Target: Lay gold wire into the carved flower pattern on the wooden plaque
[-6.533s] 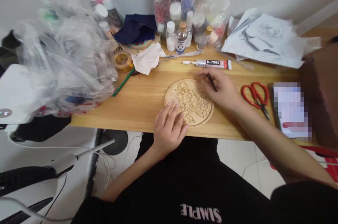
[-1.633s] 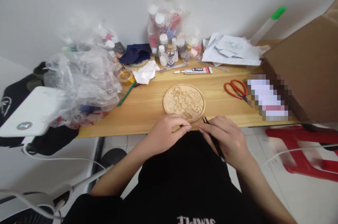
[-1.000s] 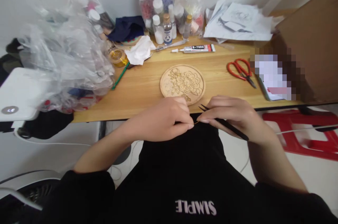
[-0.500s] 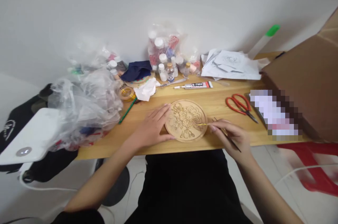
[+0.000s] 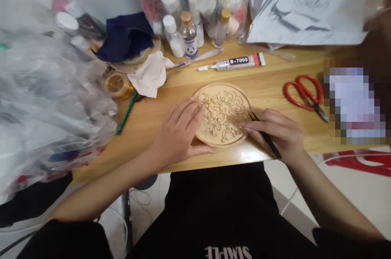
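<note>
A round wooden disc (image 5: 225,108) with a gold-outlined flower pattern lies flat near the table's front edge. My left hand (image 5: 180,130) rests on its left side, fingers spread over the rim, with the thumb along the lower edge. At the disc's right side, my right hand (image 5: 276,130) is closed around dark tweezers (image 5: 269,143), whose tips point up and left over the disc. A short bit of gold shows at my right fingertips; whether it is pinched there is unclear.
Behind the disc lie a B-7000 glue tube (image 5: 240,62), small bottles (image 5: 189,37) and papers (image 5: 305,10). Red-handled pliers (image 5: 307,94) and a blurred-out phone (image 5: 356,106) are at the right. A tape roll (image 5: 117,84), green stick (image 5: 126,113) and plastic bags (image 5: 51,100) are at the left.
The view has moved closer and tilted down. My left hand still rests on the disc; my right hand, still holding the tweezers, has shifted slightly toward the disc's lower right.
</note>
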### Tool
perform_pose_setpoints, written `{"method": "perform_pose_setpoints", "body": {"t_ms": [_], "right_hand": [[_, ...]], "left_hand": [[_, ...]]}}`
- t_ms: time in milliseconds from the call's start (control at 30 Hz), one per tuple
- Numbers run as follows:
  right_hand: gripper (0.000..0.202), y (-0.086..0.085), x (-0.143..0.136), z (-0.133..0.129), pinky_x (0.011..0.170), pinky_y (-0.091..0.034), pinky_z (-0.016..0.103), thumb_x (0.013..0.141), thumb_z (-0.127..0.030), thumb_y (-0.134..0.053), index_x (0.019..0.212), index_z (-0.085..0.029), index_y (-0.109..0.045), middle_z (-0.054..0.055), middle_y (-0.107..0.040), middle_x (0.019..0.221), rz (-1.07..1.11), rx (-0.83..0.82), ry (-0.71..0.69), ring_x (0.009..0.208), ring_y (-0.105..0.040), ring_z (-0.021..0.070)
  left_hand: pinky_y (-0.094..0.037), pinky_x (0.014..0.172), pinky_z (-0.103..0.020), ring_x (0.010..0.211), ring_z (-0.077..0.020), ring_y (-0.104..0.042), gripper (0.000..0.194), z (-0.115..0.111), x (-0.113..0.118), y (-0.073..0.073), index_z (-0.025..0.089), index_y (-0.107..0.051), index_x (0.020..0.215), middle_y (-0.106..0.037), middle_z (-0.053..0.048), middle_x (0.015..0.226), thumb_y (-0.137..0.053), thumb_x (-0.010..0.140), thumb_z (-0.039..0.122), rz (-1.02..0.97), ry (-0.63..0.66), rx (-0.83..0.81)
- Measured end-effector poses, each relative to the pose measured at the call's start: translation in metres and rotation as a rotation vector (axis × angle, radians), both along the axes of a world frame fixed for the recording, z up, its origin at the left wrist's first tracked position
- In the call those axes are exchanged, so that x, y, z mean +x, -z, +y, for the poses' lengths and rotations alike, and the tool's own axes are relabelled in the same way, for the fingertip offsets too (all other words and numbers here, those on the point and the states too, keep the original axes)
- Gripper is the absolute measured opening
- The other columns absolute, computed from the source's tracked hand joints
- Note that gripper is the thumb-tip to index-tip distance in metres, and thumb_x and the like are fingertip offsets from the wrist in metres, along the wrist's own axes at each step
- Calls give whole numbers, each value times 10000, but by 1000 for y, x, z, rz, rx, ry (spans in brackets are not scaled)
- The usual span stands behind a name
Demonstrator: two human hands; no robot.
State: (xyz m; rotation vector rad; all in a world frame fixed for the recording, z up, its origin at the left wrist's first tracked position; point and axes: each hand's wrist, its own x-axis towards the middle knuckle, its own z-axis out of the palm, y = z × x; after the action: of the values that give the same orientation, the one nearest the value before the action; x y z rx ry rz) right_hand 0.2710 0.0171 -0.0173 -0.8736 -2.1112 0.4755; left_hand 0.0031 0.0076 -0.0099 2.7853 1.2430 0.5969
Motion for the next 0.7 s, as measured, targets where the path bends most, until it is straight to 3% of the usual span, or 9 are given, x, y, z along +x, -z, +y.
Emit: {"method": "perform_pose_setpoints", "body": {"t_ms": [167,300,500,700], "right_hand": [[264,4,1,1,597,-475,299,787,-79,-687,994,-243,-682,24,-606,754,-61,-20,-3,671,-594,150],[289,8,3,1,609,-479,299,790,-116,-700,1039,-264,-688,12,-574,756,-95,1,-4,685,-583,148],[390,14,9,-5,622,-479,305,758,-125,-742,1121,-259,-691,9,-595,795,-107,19,26,702,-591,144],[450,4,11,-23,572,-441,297,767,-91,-725,1193,-219,-659,35,-614,829,-232,82,68,674,-558,145]], "left_hand": [[-458,1025,-451,1154,-286,-585,555,18,-11,5,107,-608,1130,-656,-139,1144,-652,832,573,-124,219,150],[-469,1007,-400,1099,-229,-596,380,17,-13,12,144,-663,1020,-674,-70,1087,-645,867,491,-204,369,122],[-477,977,-416,1095,-253,-596,354,14,-15,12,137,-661,1053,-672,-75,1140,-599,905,453,-140,446,0],[-475,967,-424,1096,-257,-581,384,14,-16,14,115,-659,1072,-666,-75,1142,-586,914,458,-138,439,9]]}}
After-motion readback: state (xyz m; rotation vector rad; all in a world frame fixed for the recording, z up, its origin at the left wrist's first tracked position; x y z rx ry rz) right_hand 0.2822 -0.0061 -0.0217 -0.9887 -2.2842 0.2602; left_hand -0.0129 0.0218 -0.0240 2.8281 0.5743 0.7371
